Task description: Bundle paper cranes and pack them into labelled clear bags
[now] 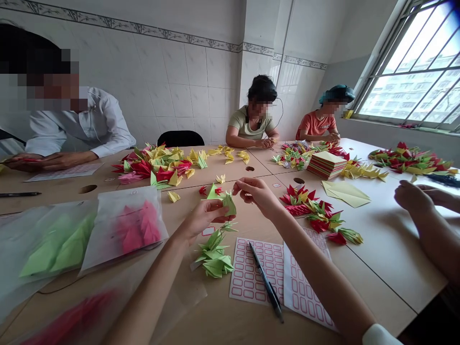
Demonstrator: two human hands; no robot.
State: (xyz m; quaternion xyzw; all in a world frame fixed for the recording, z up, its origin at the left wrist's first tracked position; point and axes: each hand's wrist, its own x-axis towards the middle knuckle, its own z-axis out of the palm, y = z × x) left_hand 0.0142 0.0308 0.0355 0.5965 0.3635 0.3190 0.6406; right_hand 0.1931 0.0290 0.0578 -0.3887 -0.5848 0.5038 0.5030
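A light green folded paper crane (230, 204) is pinched in my left hand (208, 211), raised a little above the table. My right hand (251, 191) is just to its right, thumb and fingers pressed together over something thin and dark that I cannot make out. Below the held crane, several green paper cranes (215, 254) hang or lie in a string-like cluster by the label sheets. Behind my hands lie another green folded piece (212, 191) and small red ones (203, 190).
Label sheets (240, 287) with a pen (266, 280) lie under my right forearm. Plastic bags (104, 230) of green and pink cranes are at left. Crane heaps (154, 163) and a paper stack (326, 164) stand farther back. Co-workers sit around; a person's hands (417, 196) are at right.
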